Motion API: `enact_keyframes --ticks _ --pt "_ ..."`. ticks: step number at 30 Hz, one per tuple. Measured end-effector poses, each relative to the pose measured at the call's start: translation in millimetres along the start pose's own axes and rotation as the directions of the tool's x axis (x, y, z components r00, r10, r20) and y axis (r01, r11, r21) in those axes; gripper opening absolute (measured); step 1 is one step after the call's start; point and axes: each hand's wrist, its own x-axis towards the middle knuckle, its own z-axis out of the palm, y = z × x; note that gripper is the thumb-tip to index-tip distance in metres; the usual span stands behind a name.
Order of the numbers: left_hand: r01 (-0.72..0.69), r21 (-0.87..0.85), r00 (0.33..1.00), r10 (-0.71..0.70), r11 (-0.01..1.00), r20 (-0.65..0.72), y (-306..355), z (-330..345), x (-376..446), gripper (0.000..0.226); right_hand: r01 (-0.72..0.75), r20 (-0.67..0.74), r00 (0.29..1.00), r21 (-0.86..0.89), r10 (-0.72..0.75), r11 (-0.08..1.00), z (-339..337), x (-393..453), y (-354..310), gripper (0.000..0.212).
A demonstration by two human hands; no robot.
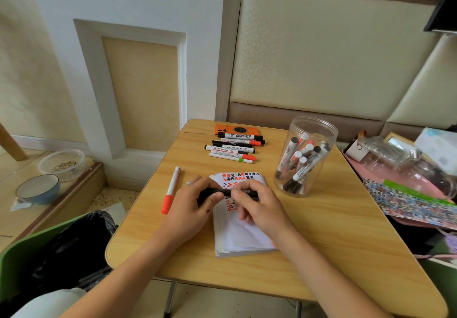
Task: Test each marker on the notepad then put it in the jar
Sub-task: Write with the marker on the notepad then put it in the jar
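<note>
Both hands hold one black marker [227, 192] level above the white notepad [241, 237]. My left hand [190, 206] grips its left end and my right hand [257, 206] pinches its right part. Red and black test marks cover the top of the notepad. A clear plastic jar [305, 155] with several markers inside stands to the right of the pad. A row of several markers [233, 148] lies at the back of the table. One red-capped marker [171, 190] lies alone left of my left hand.
An orange device [237, 129] lies behind the marker row on the wooden table [333, 243]. A pink bag and clutter [408, 181] crowd the right side. A bin with a black liner [61, 251] and two bowls [39, 189] are down on the left.
</note>
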Motion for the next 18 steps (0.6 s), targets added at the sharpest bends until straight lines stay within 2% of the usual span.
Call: enact_keyframes --ticks 1,2,4,6,8,11,14,16,18 --pt "0.003 -0.003 1.000 -0.003 1.000 0.020 -1.5 2.0 0.4 0.008 -0.007 -0.020 1.000 0.046 0.008 0.999 -1.6 1.4 -3.2 0.004" --pt "0.009 0.006 0.999 -0.009 1.000 0.048 -3.6 4.3 0.6 0.015 0.003 -0.048 0.999 0.096 0.002 0.995 -4.3 3.4 -7.5 0.002" --pt "0.014 0.075 0.992 -0.023 0.997 0.122 -8.9 9.8 -0.7 0.047 0.076 -0.135 0.989 0.147 -0.056 0.986 -12.0 9.0 -16.7 0.007" --pt "0.013 0.185 0.983 -0.047 0.983 0.180 -11.8 14.4 -2.3 0.073 0.173 -0.249 0.958 0.090 -0.146 0.981 -20.4 12.8 -27.3 0.012" --pt "-0.026 0.291 0.976 -0.039 0.956 0.213 -13.3 17.5 -3.1 0.072 0.255 -0.354 0.901 -0.031 -0.249 0.966 -29.9 14.1 -41.8 0.015" --pt "-0.064 0.376 0.964 -0.040 0.925 0.263 -14.8 17.6 -2.1 0.056 0.343 -0.456 0.781 -0.259 -0.427 0.903 -51.5 17.9 -67.3 0.017" --pt "-0.051 0.399 0.955 -0.073 0.915 0.289 -16.1 18.4 -0.7 0.057 0.406 -0.499 0.619 -0.458 -0.607 0.791 -77.1 22.2 -95.7 0.019" --pt "-0.047 0.407 0.951 -0.083 0.912 0.297 -16.3 19.1 -0.5 0.059 0.423 -0.465 0.488 -0.614 -0.739 0.666 -91.1 24.2 -113.6 0.022" --pt "-0.044 0.415 0.950 -0.090 0.909 0.299 -16.4 19.0 -0.6 0.059 0.374 -0.381 0.408 -0.759 -0.830 0.533 -100.2 26.2 -125.8 0.022"
